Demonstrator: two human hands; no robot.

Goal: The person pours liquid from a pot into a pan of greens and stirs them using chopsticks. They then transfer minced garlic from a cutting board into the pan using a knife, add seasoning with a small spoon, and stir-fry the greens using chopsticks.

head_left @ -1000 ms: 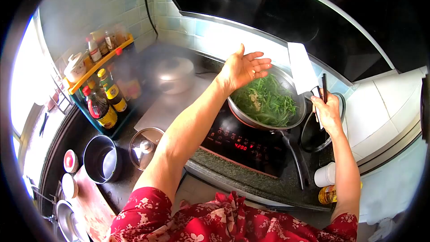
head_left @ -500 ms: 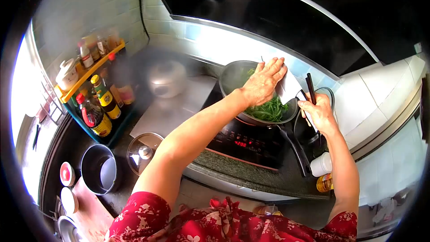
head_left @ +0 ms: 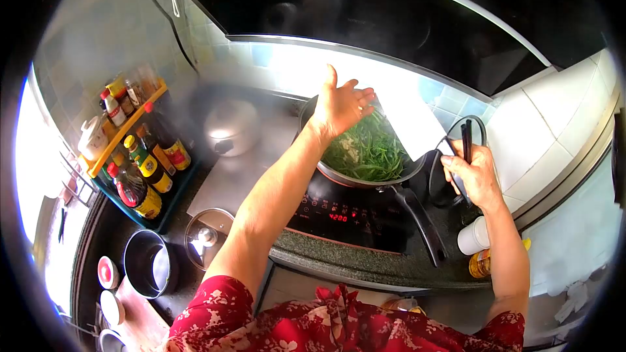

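Observation:
My left hand (head_left: 340, 107) is held over the frying pan (head_left: 379, 184), its thumb and fingers apart and nothing in it. My right hand (head_left: 475, 175) grips a cleaver (head_left: 414, 120) by the handle, with a pair of dark chopsticks (head_left: 466, 140) held upright in the same grip. The broad white blade slants over the pan's right side. Inside the pan lie green leafy vegetables (head_left: 381, 153) with pale chopped bits (head_left: 350, 148) among them. The pan stands on a lit induction cooker (head_left: 345, 225), its black handle pointing toward me at the right.
Left of the cooker are a steaming lidded pot (head_left: 231, 127), a glass lid (head_left: 207, 238), a dark pot (head_left: 150, 264) and a rack of sauce bottles (head_left: 147, 166). A white tub (head_left: 473, 236) and an oil bottle (head_left: 480, 264) stand near my right forearm. The range hood (head_left: 391, 13) hangs above.
My left hand has moved left, away from the cleaver blade, and its fingers have spread. The blade is now uncovered, and the pale bits on the greens show. The view has shifted slightly.

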